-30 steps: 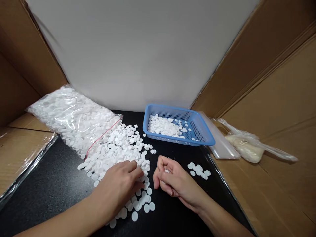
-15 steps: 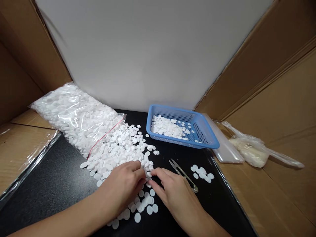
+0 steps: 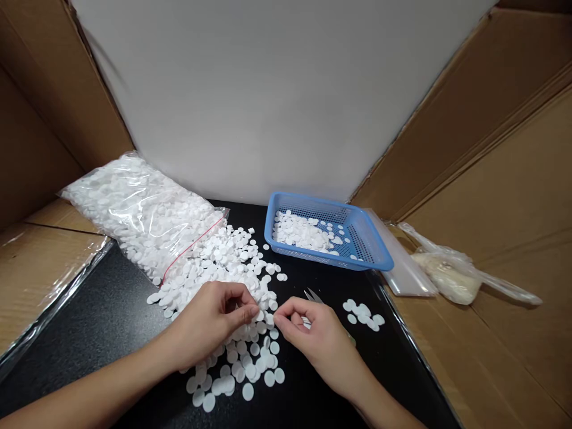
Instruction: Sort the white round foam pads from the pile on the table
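Observation:
Small white discs (image 3: 232, 268) spill in a loose pile from the mouth of a clear plastic bag (image 3: 138, 202) with a red seal line. Over the near part of this pile is my left hand (image 3: 218, 322), thumb and forefinger pinched together; whatever is between the tips is too small to make out. My right hand (image 3: 319, 339) is curled just right of the pile, thumb against forefinger, with white discs (image 3: 306, 322) showing inside the bent fingers. Pointed thread snips (image 3: 315, 295) lie behind my right hand, mostly covered by it.
A blue perforated basket (image 3: 330, 257) at the back holds many white discs. A small group of discs (image 3: 364, 314) lies on the black table (image 3: 402, 369) at right. Beyond are flat clear bags (image 3: 406, 274) and a knotted plastic bag (image 3: 447, 277). Cardboard walls (image 3: 500, 196) flank the table.
My left hand has lifted a little from the pile and its fingertips have moved apart from the right hand's. My right hand has curled closed with discs in it, covering most of the snips.

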`<state>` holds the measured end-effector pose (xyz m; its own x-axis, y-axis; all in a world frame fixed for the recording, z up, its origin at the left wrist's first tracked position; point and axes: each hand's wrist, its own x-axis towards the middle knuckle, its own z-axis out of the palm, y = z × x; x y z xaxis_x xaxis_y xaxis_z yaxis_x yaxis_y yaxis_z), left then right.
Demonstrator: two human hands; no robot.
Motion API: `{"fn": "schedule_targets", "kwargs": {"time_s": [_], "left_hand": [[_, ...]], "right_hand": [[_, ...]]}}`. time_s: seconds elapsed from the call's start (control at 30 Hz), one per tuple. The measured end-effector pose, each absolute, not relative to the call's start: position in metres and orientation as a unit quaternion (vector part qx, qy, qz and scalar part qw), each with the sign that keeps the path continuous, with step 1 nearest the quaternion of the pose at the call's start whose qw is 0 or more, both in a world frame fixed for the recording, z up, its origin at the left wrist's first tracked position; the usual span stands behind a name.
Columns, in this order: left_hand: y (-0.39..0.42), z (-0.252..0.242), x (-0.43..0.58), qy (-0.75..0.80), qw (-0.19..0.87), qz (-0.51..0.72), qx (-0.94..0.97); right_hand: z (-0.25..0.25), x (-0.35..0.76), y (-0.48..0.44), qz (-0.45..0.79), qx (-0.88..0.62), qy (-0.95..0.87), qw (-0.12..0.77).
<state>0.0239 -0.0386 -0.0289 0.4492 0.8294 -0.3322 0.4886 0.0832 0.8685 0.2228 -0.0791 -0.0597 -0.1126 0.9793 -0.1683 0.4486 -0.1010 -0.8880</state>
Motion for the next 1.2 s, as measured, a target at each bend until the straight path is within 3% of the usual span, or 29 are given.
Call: {"fn": "schedule_targets", "kwargs": {"time_s": [0.33,0.47,0.57,0.67,0.83,0.97,1.07,1.2], "left_hand": [[-0.038,-0.03,0.027,0.456,0.699,0.207,0.51],[-0.036,-0.03,0.026,0.435,0.725,0.239,0.477],[-0.037,-0.028,0.023,0.422,0.709,0.25,0.506],[-0.042,-0.029,0.021,0.433,0.602,0.195,0.642],[-0.053,-0.048,0.024,0.373,0.192,0.055,0.906],[-0.057,-0.058,0.028,0.304,0.065,0.018,0.95],[-0.058,-0.058,0.029,0.275,0.035,0.022,0.961],[-0.058,-0.06,0.026,0.248,0.037,0.044,0.967]], "right_hand": [[-0.059,0.227,-0.081,0.749,-0.389,-0.313,0.435],[-0.058,0.233,-0.076,0.735,-0.407,-0.34,0.421],[-0.058,0.236,-0.075,0.614,-0.505,-0.495,0.351],[-0.061,0.235,-0.076,0.417,-0.554,-0.671,0.261],[-0.076,0.232,-0.082,0.259,-0.518,-0.785,0.22],[-0.084,0.23,-0.084,0.174,-0.485,-0.828,0.221],[-0.082,0.228,-0.081,0.225,-0.516,-0.787,0.252],[-0.07,0.227,-0.076,0.41,-0.595,-0.631,0.283]]}}
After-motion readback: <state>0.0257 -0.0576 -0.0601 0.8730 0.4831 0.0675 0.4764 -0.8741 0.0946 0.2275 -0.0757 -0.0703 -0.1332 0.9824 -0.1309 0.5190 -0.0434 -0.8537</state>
